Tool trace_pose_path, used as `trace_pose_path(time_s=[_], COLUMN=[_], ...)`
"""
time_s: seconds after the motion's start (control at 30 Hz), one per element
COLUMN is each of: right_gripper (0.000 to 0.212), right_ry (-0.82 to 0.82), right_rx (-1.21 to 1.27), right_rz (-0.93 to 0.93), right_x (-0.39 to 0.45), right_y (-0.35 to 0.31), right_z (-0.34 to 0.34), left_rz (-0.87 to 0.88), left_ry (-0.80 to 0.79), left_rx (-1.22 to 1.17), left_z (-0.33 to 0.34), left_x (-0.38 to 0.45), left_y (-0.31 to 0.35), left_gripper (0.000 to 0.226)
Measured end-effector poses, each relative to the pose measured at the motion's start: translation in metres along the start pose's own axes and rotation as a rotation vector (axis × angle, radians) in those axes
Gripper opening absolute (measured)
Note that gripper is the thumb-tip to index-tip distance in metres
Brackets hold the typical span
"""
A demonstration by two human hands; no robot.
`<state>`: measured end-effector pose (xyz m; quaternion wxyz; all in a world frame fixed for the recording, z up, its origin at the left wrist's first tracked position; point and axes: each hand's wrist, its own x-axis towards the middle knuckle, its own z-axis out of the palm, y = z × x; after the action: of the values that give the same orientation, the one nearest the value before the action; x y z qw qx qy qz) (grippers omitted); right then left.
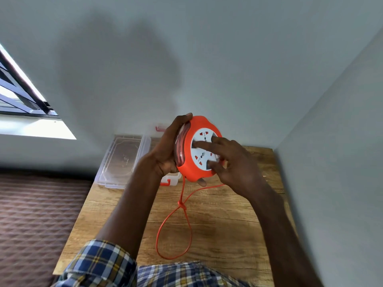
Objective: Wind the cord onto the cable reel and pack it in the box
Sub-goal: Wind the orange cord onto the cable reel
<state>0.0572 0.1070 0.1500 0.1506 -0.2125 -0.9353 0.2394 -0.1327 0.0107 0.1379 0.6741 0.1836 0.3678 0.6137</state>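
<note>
— Listing what is on show: one orange cable reel (193, 160), white socket face turned toward the person, held up above the wooden table (223, 222).

— Who has it?

— Left hand (167, 154) wraps the reel's left edge, thumb over the top rim, fingers curled round behind, one fingertip showing under the bottom rim. Right hand (232, 162) lies on the socket face, two fingers stretched flat across the white plate, thumb pressing near the lower edge. The two hands are close together, one on each side of the reel.

— Cord?

— Orange cord (176, 224): several turns visible in the reel's groove beside the left palm. The rest hangs from the bottom of the reel, crosses itself in a loose twist, then drops in a long loop on the table, reaching the near edge.

— Box?

— Clear plastic box (171, 180) with red latches, on the table behind the reel, mostly hidden by the left hand and wrist. Its clear lid (122, 160) lies flat just beside it, to the left, at the table's far corner.

— Anything else?

— Checked sleeve (97, 264) on the left arm. Brown quilted surface (37, 214) left of the table. Window (18, 90) upper left.
</note>
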Motion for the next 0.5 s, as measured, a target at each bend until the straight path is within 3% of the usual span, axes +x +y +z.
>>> trace_pose_path(time_s=[0.13, 0.37, 0.5], right_gripper=[0.06, 0.068, 0.07], right_ry=[0.131, 0.414, 0.413], right_rx=[-0.008, 0.126, 0.075], right_rz=[0.019, 0.338, 0.327], right_x=[0.0, 0.004, 0.006], right_y=[-0.003, -0.018, -0.018], right_z=[0.003, 0.016, 0.017], left_rz=[0.006, 0.067, 0.074], left_ry=[0.046, 0.085, 0.095], left_rx=[0.034, 0.042, 0.025], left_z=[0.003, 0.016, 0.021], left_x=[0.001, 0.004, 0.004], left_y=[-0.002, -0.004, -0.006], left_gripper=[0.063, 0.06, 0.062])
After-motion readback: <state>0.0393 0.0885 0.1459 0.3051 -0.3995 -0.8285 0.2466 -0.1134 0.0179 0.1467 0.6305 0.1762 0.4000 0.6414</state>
